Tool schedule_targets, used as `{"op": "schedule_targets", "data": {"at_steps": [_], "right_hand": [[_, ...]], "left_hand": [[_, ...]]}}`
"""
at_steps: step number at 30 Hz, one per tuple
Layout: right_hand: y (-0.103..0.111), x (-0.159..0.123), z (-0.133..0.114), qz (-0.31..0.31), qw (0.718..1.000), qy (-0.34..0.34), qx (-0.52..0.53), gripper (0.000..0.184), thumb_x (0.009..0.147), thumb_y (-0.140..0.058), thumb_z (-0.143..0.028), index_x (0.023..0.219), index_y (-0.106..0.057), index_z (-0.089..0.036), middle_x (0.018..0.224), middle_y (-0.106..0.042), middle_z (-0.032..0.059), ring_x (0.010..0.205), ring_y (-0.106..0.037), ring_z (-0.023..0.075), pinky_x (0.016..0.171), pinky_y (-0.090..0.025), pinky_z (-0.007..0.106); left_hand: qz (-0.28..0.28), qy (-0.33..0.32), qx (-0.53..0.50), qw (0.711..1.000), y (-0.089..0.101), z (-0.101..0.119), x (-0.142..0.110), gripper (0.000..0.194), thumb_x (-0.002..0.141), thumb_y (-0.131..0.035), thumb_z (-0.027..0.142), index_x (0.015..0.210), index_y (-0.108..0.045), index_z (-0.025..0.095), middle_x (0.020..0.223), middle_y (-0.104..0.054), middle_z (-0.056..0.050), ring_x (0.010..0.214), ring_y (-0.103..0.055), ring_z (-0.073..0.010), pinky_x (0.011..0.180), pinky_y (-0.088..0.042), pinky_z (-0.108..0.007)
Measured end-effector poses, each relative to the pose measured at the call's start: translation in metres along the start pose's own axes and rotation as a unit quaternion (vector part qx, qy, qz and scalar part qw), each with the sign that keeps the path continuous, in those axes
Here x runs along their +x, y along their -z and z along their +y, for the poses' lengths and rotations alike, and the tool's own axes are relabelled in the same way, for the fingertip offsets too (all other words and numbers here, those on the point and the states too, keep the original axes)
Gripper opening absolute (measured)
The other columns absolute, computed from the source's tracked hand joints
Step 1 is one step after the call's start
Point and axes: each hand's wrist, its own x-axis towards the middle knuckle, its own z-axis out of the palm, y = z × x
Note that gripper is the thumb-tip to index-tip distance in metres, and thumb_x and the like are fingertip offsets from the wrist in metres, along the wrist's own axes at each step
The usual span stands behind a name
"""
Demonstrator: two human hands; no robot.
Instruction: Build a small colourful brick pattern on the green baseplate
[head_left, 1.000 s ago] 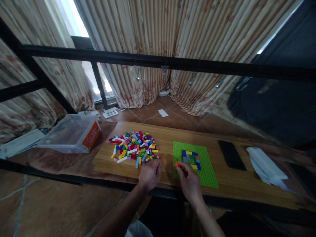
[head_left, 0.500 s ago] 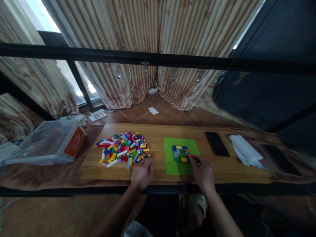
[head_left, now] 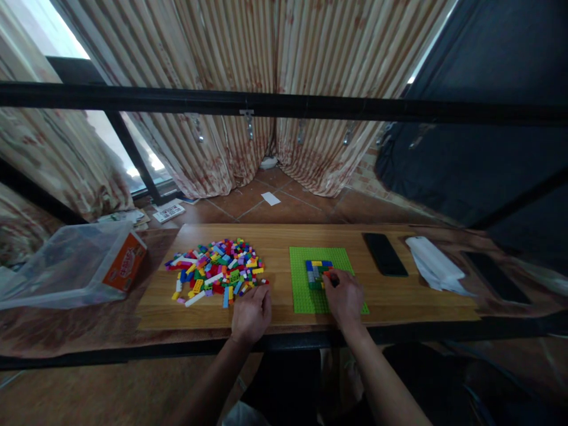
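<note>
My right hand (head_left: 345, 299) is pinched over the right side of a small brick build (head_left: 311, 277). A bit of orange brick (head_left: 327, 273) shows at its fingertips. The build has blue, yellow, grey and green bricks, and its right part is hidden by the fingers. It sits on a bright green studded baseplate (head_left: 304, 302). My left hand (head_left: 251, 313) rests with curled fingers at the front edge of a heap of loose colored bricks (head_left: 222, 266). Whatever its fingers may hold is hidden.
A wooden board (head_left: 275, 254) carries the bricks and a black phone (head_left: 384, 254). Farther right are a white bag or cloth (head_left: 435, 263) and another dark flat device (head_left: 494, 278). A clear plastic box (head_left: 84, 260) with an orange label stands left. A black rail (head_left: 284, 105) crosses beyond.
My right hand has shifted left over the build and now covers more of its right side. The left hand stays by the heap. The whole view has shifted slightly.
</note>
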Motion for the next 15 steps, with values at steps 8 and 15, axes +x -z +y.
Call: {"op": "schedule_targets", "data": {"at_steps": [8, 15], "right_hand": [[-0.0052, 0.0029, 0.0063, 0.011, 0.996, -0.062, 0.068, 0.028, 0.078, -0.056, -0.044, 0.078, -0.067, -0.018, 0.08, -0.067, 0.0085, 0.074, -0.06, 0.0225, 0.068, -0.042, 0.034], [-0.0014, 0.0078, 0.0081, -0.004, 0.997, -0.042, 0.067, 0.03, 0.079, -0.054, -0.045, 0.07, -0.067, -0.019, 0.077, -0.065, 0.0072, 0.071, -0.059, 0.0207, 0.069, -0.043, 0.033]], "left_hand": [[0.001, 0.003, 0.006, 1.0, -0.0004, -0.0003, -0.0003, 0.019, 0.09, -0.044, 0.019, 0.1, -0.06, 0.021, 0.092, -0.071, -0.004, 0.083, -0.067, -0.0179, 0.074, -0.051, -0.029], [0.003, 0.003, 0.014, 1.0, -0.0014, -0.0011, -0.0007, 0.02, 0.091, -0.043, 0.02, 0.1, -0.061, 0.02, 0.091, -0.071, -0.005, 0.081, -0.066, -0.0185, 0.073, -0.051, -0.03]]}}
